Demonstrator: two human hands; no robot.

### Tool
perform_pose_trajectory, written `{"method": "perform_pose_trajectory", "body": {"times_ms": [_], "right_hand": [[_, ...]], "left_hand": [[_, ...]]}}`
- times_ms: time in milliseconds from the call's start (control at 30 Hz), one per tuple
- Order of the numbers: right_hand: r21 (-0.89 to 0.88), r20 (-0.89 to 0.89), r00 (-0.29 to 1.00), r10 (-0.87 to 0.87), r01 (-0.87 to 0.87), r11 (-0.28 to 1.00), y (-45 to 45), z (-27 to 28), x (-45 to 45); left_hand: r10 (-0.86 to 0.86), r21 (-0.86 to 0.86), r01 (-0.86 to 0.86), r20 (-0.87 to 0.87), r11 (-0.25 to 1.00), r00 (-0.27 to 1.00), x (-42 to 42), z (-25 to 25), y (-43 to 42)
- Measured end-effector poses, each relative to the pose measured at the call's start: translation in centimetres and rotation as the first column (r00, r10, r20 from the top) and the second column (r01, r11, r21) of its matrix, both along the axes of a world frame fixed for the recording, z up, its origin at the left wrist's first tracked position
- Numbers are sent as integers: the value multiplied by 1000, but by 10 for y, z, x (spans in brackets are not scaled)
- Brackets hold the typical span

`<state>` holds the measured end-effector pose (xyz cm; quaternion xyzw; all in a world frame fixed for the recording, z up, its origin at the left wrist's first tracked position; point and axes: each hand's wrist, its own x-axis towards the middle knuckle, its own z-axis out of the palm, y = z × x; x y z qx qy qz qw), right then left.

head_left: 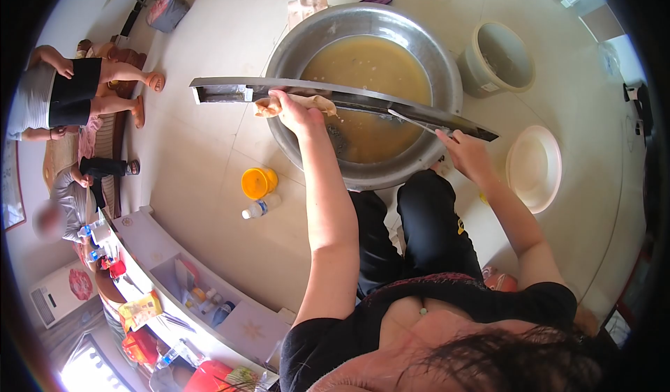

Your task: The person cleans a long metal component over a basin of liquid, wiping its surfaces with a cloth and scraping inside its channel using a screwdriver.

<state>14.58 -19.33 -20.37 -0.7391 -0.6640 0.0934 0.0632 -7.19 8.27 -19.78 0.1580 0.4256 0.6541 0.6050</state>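
A long dark metal panel [363, 97] lies across a wide metal basin [279, 64] of murky brown water [384, 57]. My left hand [295, 111] is closed round the panel's near edge, left of its middle, with a beige cloth [317, 103] bunched at the fingers. Farther right, my right hand [464, 151] grips a thin light-coloured tool [413, 121], whose tip points left and touches or nearly touches the panel. The fingers of the right hand are pinched together near the panel's right part.
A grey bucket [481, 78] and a white basin [513, 172] stand at the right. An orange container [259, 183] and a bottle [255, 209] are on the floor at the left. People [70, 102] are at the far left, beside a long counter [139, 249] with items.
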Motion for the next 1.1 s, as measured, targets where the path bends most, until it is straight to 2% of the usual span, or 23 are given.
{"method": "perform_pose_trajectory", "body": {"times_ms": [100,200,300,400,467,500,533,600,700,733,800,833,867,933,1033,1100], "right_hand": [[60,53,999,-8,4,998,13,-3,1],[122,-2,1000,28,-27,992,24,-2,-7],[-2,-385,923,13,-15,1000,30,-12,4],[-226,-728,674,-123,-66,972,21,-35,28],[-368,-823,509,-251,-142,919,20,-36,36],[-429,-849,418,-323,-189,883,20,-29,38],[-515,-846,265,-463,-179,838,22,-12,37],[-665,-726,-54,-686,-204,719,26,25,32],[-707,-662,281,-695,73,703,9,-2,40],[-667,-666,279,-691,191,720,1,-15,44],[-249,-718,563,-410,342,906,-7,-34,46],[-9,-665,697,-269,352,936,-10,-39,45],[44,-647,725,-235,343,938,-11,-43,44],[145,-601,781,-171,317,937,7,-19,24],[229,-685,728,-34,259,938,32,-1,-6],[265,-617,787,-21,233,936,28,-7,2]], "left_hand": [[6,-14,-6,15,1000,1000,1,-6,6],[0,-66,2,31,998,1000,0,2,3],[58,-18,-58,39,998,998,3,-1,4],[50,-7,-50,35,999,998,0,-4,6],[48,-9,-48,18,999,999,0,-2,6],[40,-12,-40,7,999,999,0,0,4],[30,-15,-30,-5,999,1000,0,1,4],[37,-36,-37,-3,999,999,0,1,5],[47,-46,-47,-4,998,999,-1,2,7],[47,-51,-48,-11,998,999,-1,3,6],[51,-72,-52,-16,996,999,1,7,6],[52,-83,-53,-20,995,998,1,8,5],[48,-80,-49,-15,996,999,0,7,5],[39,-77,-39,0,996,999,0,5,4],[35,-99,-39,-34,994,999,4,13,0],[21,-52,-23,-28,998,999,-1,-2,7]]}}
